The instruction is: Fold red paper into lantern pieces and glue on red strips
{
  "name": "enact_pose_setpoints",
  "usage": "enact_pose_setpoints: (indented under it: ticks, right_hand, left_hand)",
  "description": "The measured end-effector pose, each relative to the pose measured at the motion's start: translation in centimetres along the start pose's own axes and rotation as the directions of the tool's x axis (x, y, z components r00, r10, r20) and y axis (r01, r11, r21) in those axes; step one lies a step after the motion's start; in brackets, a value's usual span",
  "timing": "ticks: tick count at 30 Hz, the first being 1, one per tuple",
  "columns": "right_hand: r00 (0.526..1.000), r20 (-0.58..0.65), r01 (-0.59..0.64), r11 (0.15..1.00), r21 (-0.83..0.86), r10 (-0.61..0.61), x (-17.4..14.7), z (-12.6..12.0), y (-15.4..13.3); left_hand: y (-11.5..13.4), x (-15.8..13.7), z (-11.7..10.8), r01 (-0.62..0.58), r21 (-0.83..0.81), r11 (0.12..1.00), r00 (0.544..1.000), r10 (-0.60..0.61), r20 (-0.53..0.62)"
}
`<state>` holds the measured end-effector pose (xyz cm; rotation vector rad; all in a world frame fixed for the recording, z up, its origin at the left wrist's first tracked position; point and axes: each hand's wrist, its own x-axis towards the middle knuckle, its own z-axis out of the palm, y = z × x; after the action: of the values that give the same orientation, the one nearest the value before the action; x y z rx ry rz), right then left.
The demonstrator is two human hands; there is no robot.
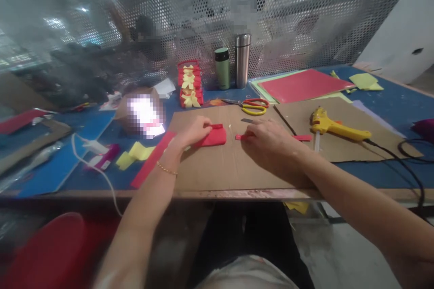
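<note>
Left forearm (145,210) extends forward, angled inward; left hand (196,131) faces palm down, fingers bent and fingertips drawn together. Right forearm (352,196) reaches inward from the right; right hand (269,137) faces palm down, fingers curled. Hands sit apart at similar reach. Both forearms are bare.

Two hands (197,130), one folded red piece (217,137), two flasks (222,72), one glue gun (334,128), one pair scissors (242,103).
</note>
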<state>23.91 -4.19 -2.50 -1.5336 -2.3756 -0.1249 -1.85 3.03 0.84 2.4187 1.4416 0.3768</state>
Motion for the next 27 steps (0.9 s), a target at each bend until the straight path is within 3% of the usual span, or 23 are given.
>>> enact_pose_setpoints:
  ticks: [3,7,13,21,24,27]
  right_hand:
    - [1.0,-0.004,0.024,0.996,0.082,-0.024,0.1,0.1,0.5]
    - [0.997,0.071,-0.029,0.968,0.25,0.012,0.6,-0.4,1.1]
    - [0.995,0.005,-0.08,0.81,0.582,0.095,0.5,-1.5,1.2]
    - [0.987,-0.013,-0.111,0.728,0.676,0.162,0.7,-2.4,1.5]
    - [0.988,0.065,-0.137,0.59,0.796,0.142,0.7,-2.1,1.4]
    - [0.979,0.126,-0.172,0.323,0.931,0.158,0.8,-1.3,1.1]
  left_hand:
    - [0.9,-0.5,-0.2,-0.043,0.01,0.999,0.997,0.044,-0.068]
    - [2.1,-1.2,-0.5,-0.016,-0.038,0.999,0.995,0.012,-0.096]
    - [3.0,-1.8,-0.2,0.0,-0.03,1.0,0.997,-0.003,-0.077]
    - [3.4,-2.1,0.0,-0.158,-0.068,0.985,0.987,0.155,-0.043]
    - [3.6,-2.4,0.3,-0.139,-0.098,0.986,0.99,0.137,-0.022]
    - [3.8,-2.6,0.8,-0.115,-0.171,0.979,0.993,0.118,0.01]
